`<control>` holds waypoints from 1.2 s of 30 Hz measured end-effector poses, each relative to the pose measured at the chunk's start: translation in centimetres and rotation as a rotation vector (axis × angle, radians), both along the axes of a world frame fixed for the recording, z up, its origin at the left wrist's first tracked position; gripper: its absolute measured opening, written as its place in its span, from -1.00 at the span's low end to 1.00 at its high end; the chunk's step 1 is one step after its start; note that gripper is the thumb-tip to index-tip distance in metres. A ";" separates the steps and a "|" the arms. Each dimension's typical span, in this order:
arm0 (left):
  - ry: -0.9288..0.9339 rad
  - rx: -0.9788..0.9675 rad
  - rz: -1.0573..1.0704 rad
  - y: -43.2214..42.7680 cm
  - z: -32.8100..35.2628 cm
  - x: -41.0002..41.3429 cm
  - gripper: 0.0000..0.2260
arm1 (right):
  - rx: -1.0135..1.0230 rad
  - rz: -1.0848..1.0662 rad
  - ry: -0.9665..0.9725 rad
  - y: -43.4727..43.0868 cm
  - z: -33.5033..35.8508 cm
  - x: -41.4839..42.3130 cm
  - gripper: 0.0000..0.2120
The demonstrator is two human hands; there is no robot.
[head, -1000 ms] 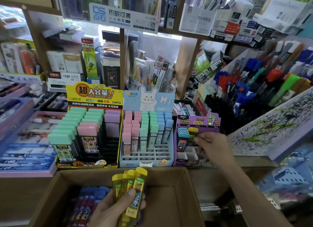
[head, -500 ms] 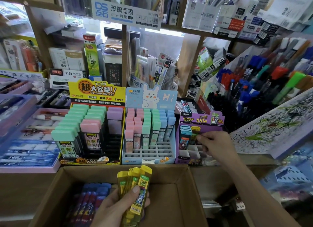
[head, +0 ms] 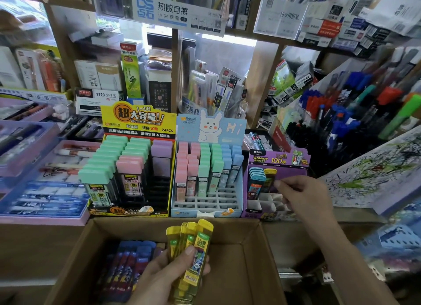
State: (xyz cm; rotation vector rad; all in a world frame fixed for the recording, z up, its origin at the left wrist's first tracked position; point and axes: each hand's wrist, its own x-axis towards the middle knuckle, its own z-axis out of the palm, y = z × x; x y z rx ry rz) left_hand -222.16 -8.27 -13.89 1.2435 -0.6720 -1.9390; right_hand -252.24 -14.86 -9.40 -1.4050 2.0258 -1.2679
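My left hand point(head: 164, 279) grips a fanned bundle of several yellow lead-refill cases point(head: 193, 247) above an open cardboard box point(head: 262, 254). My right hand point(head: 303, 197) reaches into the purple display box point(head: 278, 161) on the counter. Its curled fingertips pinch the side of a yellow case point(head: 270, 178) that stands in a slot beside a row of blue cases point(head: 256, 179). The front slots of that display are bare white dividers.
Dark blue and red cases point(head: 127, 266) lie in the cardboard box's left half. Left of the purple display stand a light-blue rabbit display point(head: 205, 204) and a yellow-and-black display point(head: 136, 122) of refill cases. Pen racks point(head: 341, 113) rise at the right, and a scribbled test pad point(head: 376, 168).
The view has shifted slightly. My right hand stays at the yellow case in the purple display, and my left hand keeps its bundle over the box.
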 end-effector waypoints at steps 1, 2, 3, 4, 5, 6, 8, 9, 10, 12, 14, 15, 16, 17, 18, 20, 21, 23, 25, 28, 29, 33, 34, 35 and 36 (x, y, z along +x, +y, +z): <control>0.003 -0.002 -0.007 -0.1 -0.1 0.1 -0.70 | -0.022 0.004 -0.008 0.6 0.2 0.5 -0.87; 0.007 0.000 -0.017 -0.2 -0.1 0.1 -0.68 | -0.041 0.011 -0.027 1.3 0.3 1.1 -0.89; 0.017 -0.003 -0.018 -0.2 -0.2 0.1 -0.68 | -0.050 0.023 -0.053 2.0 0.4 1.7 -0.91; 0.022 -0.006 -0.015 -0.2 -0.2 0.1 -0.69 | -0.045 0.042 -0.080 2.6 0.4 2.4 -0.91; 0.020 -0.010 -0.010 -0.1 -0.2 0.2 -0.71 | -0.022 0.074 -0.112 3.3 0.3 3.2 -0.91; 0.025 -0.008 -0.011 -0.1 0.1 0.0 -0.72 | 0.021 0.123 -0.149 3.9 0.2 4.3 -0.91; 0.048 -0.025 -0.029 0.1 0.4 -0.2 -0.75 | 0.161 0.261 -0.241 5.1 -0.3 6.7 -0.92; 0.043 -0.029 -0.020 0.2 0.5 -0.3 -0.82 | 0.241 0.324 -0.296 5.6 -0.6 7.9 -0.92; 0.032 -0.027 -0.005 0.2 0.7 -0.3 -0.88 | 0.309 0.368 -0.343 5.9 -0.9 9.0 -0.91; 0.037 -0.009 -0.002 0.0 0.7 -0.2 -0.83 | 0.384 0.411 -0.401 6.2 -1.6 10.5 -0.89; 0.029 -0.008 -0.032 -0.1 0.4 -0.1 -0.73 | 0.410 0.425 -0.447 6.2 -2.2 11.2 -0.86; 0.034 -0.016 -0.036 0.0 0.0 0.0 -0.72 | 0.413 0.423 -0.471 6.2 -2.5 11.4 -0.87; 0.035 -0.016 -0.034 -0.1 -0.1 0.0 -0.73 | 0.409 0.418 -0.493 6.1 -2.6 11.5 -0.89; 0.045 -0.020 -0.038 0.0 -0.3 0.1 -0.74 | 0.401 0.413 -0.510 6.1 -2.7 11.6 -0.90; 0.044 -0.018 -0.055 0.0 -0.2 0.2 -0.73 | 0.391 0.408 -0.528 6.0 -2.8 11.6 -0.90; 0.045 -0.010 -0.076 0.1 -0.1 0.1 -0.67 | 0.366 0.396 -0.579 6.0 -2.7 11.3 -0.89; 0.034 -0.002 -0.060 0.1 -0.3 0.2 -0.62 | 0.349 0.386 -0.607 6.0 -2.6 11.1 -0.89; 0.043 0.038 -0.012 0.0 -0.7 0.2 -0.57 | 0.306 0.360 -0.643 6.0 -2.1 10.3 -0.89; 0.085 0.073 0.004 0.1 -0.9 0.3 -0.61 | 0.247 0.319 -0.663 5.9 -1.5 9.3 -0.90; 0.115 0.044 0.000 0.1 -1.1 0.2 -0.69 | 0.134 0.239 -0.663 5.6 -0.3 7.3 -0.91; 0.115 0.039 0.000 0.1 -1.2 0.2 -0.69 | 0.096 0.216 -0.639 5.5 0.1 6.5 -0.92; 0.130 0.050 0.011 0.1 -1.2 0.1 -0.65 | -0.028 0.135 -0.450 5.2 1.8 3.2 -0.96; 0.132 0.055 0.007 0.0 -1.2 0.1 -0.64 | -0.058 0.111 -0.407 5.1 2.2 2.5 -0.96; 0.141 0.063 0.001 0.0 -1.2 0.1 -0.61 | -0.092 0.086 -0.378 4.9 2.5 1.8 -0.96; 0.150 0.070 -0.003 0.0 -1.2 0.1 -0.59 | -0.125 0.062 -0.358 4.6 2.7 1.2 -0.95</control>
